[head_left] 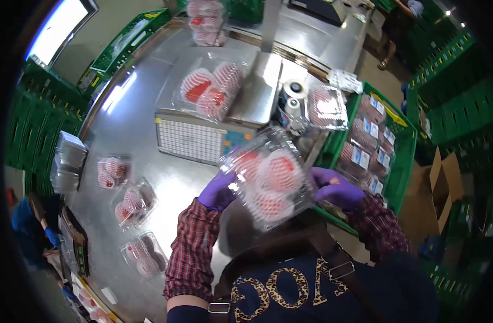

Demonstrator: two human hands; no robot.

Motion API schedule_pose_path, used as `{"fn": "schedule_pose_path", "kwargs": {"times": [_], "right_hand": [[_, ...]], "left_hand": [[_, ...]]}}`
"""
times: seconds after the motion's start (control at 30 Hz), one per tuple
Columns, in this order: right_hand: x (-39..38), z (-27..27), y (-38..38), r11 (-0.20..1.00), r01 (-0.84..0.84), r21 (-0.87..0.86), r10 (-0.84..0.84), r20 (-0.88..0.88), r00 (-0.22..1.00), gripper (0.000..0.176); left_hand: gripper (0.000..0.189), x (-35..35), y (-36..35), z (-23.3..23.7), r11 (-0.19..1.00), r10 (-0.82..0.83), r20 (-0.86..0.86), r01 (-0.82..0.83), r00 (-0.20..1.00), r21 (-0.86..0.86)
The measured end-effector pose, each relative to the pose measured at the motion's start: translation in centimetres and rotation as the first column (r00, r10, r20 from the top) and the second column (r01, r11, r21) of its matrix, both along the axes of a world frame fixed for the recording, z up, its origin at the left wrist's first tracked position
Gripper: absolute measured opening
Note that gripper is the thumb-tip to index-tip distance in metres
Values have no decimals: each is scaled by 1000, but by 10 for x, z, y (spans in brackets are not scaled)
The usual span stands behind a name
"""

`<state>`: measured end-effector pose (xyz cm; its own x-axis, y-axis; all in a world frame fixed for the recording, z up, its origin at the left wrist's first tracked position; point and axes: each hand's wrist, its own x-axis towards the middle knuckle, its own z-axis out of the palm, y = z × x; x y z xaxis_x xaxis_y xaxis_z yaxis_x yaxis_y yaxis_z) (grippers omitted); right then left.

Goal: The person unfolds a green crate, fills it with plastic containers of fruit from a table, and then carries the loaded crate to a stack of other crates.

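Note:
Both my hands, in purple gloves, hold a clear plastic clamshell box (pixel 268 175) of red fruit wrapped in white foam netting. My left hand (pixel 218 191) grips its left edge and my right hand (pixel 337 189) grips its right edge. The box is tilted and raised in front of my chest, above the steel table (pixel 133 129). Its lid looks closed over three netted fruits.
A weighing scale (pixel 214 116) carries another fruit box (pixel 211 89). Three filled boxes (pixel 133 202) lie on the table at left beside a stack of empty trays (pixel 69 161). A green crate (pixel 399 145) of labelled boxes stands at right. Tape rolls (pixel 295 94) sit behind. Another person (pixel 34 226) works at far left.

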<state>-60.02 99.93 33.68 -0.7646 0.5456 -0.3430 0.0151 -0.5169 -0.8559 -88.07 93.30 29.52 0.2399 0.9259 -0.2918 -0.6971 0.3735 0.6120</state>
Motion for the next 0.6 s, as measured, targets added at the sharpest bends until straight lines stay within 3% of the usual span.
{"fn": "schedule_pose_path", "kwargs": {"times": [0.03, 0.07, 0.1, 0.13, 0.17, 0.2, 0.23, 0.33, 0.37, 0.4, 0.47, 0.5, 0.53, 0.6], "right_hand": [[10, -13, 2, 985, -140, 100, 135, 48, 990, 37], [15, 0, 7, 978, -171, 117, 151, 161, 975, 35], [16, -4, 21, 926, -80, 370, 10, 185, 983, 37], [21, -33, 45, 705, 143, 695, -287, 94, 953, 41], [29, -39, 69, 149, -162, 975, -601, 220, 769, 44], [22, -37, 81, 31, -237, 971, -707, 189, 682, 49], [16, -51, 87, -22, -322, 946, -768, 190, 611, 37], [27, -83, 101, 190, -304, 933, -667, 350, 657, 30], [29, -70, 86, 231, -59, 971, -728, 212, 652, 24], [28, -56, 67, 408, 156, 899, -647, 164, 745, 24], [3, -8, 22, 725, 447, 525, -512, -24, 858, 25], [-7, -5, 7, 540, 242, 806, -502, 78, 861, 30], [-11, -5, -2, 295, -27, 955, -520, 184, 834, 37], [11, -9, -4, 253, 110, 961, -654, 87, 751, 53]], "left_hand": [[63, -6, -13, -12, 997, -34, 4, 34, 999, -67], [60, -7, -27, -15, 989, -67, 9, 68, 998, -133], [58, 2, -41, -15, 990, 43, 89, -30, 995, -136], [58, 10, -48, -17, 986, 102, 109, -86, 989, -140], [58, 16, -54, -22, 979, 161, 128, -142, 979, -144], [58, 23, -59, -24, 969, 219, 146, -198, 965, -149], [57, 34, -59, -19, 962, 255, 102, -243, 961, -122], [57, 61, -62, -20, 936, 350, -30, -351, 936, -21], [59, 71, -60, -14, 927, 372, -131, -376, 919, -3], [62, 77, -56, -13, 917, 393, -161, -400, 905, -9], [68, 86, -46, -12, 895, 432, -221, -446, 874, -18], [71, 93, -38, -13, 905, 420, -193, -424, 887, 19], [71, 100, -34, -12, 902, 428, -159, -432, 890, 11], [70, 115, -26, -9, 895, 443, -92, -446, 892, -9]]}}
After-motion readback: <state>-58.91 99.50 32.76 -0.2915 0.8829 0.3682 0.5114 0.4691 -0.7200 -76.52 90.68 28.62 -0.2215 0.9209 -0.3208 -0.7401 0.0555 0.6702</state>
